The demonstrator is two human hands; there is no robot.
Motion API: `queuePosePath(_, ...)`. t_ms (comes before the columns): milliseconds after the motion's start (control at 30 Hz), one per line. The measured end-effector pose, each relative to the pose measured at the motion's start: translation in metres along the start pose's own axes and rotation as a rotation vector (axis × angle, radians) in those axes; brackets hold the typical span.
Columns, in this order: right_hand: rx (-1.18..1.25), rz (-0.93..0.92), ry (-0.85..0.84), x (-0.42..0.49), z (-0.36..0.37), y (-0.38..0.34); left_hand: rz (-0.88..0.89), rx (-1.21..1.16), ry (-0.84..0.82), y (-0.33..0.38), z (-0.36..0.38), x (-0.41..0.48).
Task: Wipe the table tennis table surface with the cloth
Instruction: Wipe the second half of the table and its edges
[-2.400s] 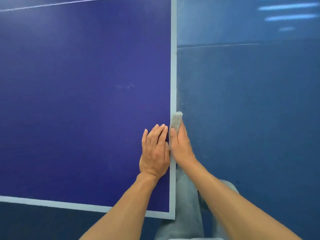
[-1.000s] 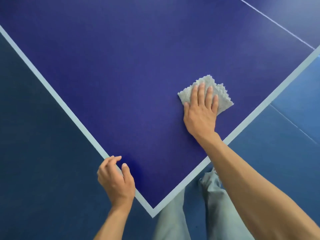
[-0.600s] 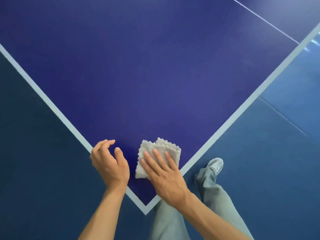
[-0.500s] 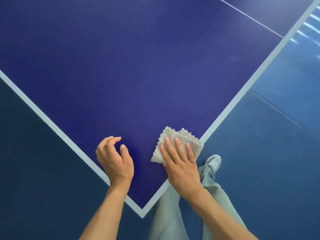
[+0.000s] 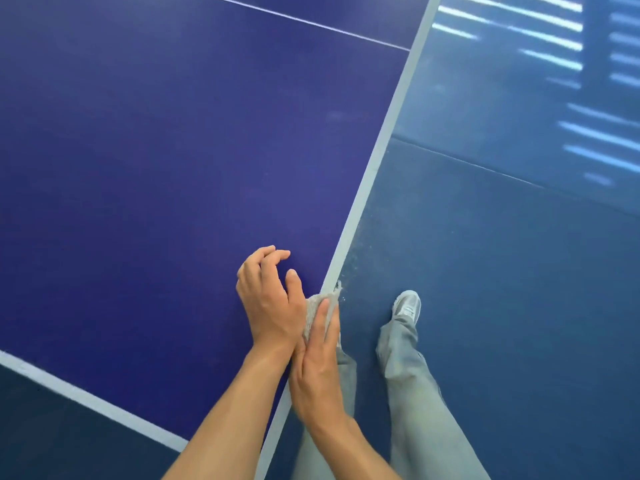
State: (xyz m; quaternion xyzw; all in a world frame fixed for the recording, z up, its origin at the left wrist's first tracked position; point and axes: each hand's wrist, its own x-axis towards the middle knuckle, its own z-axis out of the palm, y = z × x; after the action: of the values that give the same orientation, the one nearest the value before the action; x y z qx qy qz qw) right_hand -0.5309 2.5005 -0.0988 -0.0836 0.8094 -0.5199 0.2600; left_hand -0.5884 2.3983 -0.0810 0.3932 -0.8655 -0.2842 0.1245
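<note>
The dark blue table tennis table (image 5: 156,150), flat-topped with white lines painted along its borders, fills the left of the view, and its right-hand side border runs slantwise up the middle. The small grey fuzzy cloth (image 5: 316,304) sits on that border, near the corner closest to the person, folded over the white line with a frayed tip poking out past the edge. The right hand (image 5: 317,372) stands on its side along the border, and the fingers that show lie straight and together, pressing the cloth against the table's edge; the rest of its fingers are hidden behind it. The left hand (image 5: 268,306) is over the blue surface just beside the cloth, fingers loosely curled and holding nothing, its wrist touching the right hand; whether it touches the table cannot be told. Beyond the edge lies a blue floor (image 5: 502,271) streaked with pale reflected light, with grey trousers (image 5: 405,368) and one grey shoe (image 5: 407,305) on it
</note>
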Motion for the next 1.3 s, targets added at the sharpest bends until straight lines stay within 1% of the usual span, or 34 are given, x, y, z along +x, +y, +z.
queuePosePath(67,0.067,0.08,0.001,0.016,-0.002,-0.002,0.067,0.065,-0.041,-0.001,0.005,0.01)
queuePosePath(133,0.156,0.171,0.101,0.057,-0.011,-0.011,0.117,0.13,-0.056,-0.006,0.007,0.022)
queuePosePath(200,0.224,0.209,0.196,0.109,-0.027,-0.022,0.164,0.191,-0.069,-0.013,0.009,0.032)
queuePosePath(300,0.261,0.249,0.234,0.169,-0.049,-0.03,0.24,0.274,-0.092,-0.018,0.011,0.039)
queuePosePath(367,0.307,0.279,0.209,0.17,-0.051,-0.027,0.279,0.327,-0.087,-0.017,0.013,0.044)
queuePosePath(433,0.332,0.303,0.157,0.138,-0.041,-0.019,0.309,0.372,-0.064,-0.011,0.017,0.057)
queuePosePath(533,0.358,0.328,0.054,0.091,-0.033,-0.007,0.371,0.377,-0.053,0.005,0.03,0.087)
queuePosePath(600,0.356,0.32,0.015,0.109,-0.043,-0.007,0.456,0.36,-0.074,0.02,0.044,0.104)
queuePosePath(667,0.37,0.287,0.054,0.154,-0.058,-0.015,0.509,0.337,-0.097,0.034,0.06,0.112)
queuePosePath(733,0.382,0.27,0.122,0.21,-0.078,-0.023,0.512,0.327,-0.099,0.042,0.07,0.112)
queuePosePath(800,0.366,0.251,0.148,0.259,-0.096,-0.031,0.516,0.336,-0.092,0.041,0.072,0.112)
queuePosePath(867,0.361,0.238,0.143,0.279,-0.104,-0.033,0.528,0.335,-0.094,0.038,0.07,0.112)
queuePosePath(967,0.355,0.252,0.042,0.239,-0.099,-0.028,0.501,0.336,-0.097,0.039,0.07,0.116)
queuePosePath(1067,0.355,0.219,-0.142,0.164,-0.091,-0.007,0.481,0.34,-0.111,0.039,0.071,0.117)
queuePosePath(1133,0.373,0.197,-0.178,0.155,-0.093,0.0,0.493,0.343,-0.123,0.038,0.071,0.118)
queuePosePath(1233,0.415,0.209,-0.127,0.221,-0.108,-0.018,0.473,0.353,-0.126,0.038,0.072,0.12)
queuePosePath(1300,0.384,0.225,-0.002,0.287,-0.125,-0.037,0.47,0.349,-0.13,0.038,0.071,0.118)
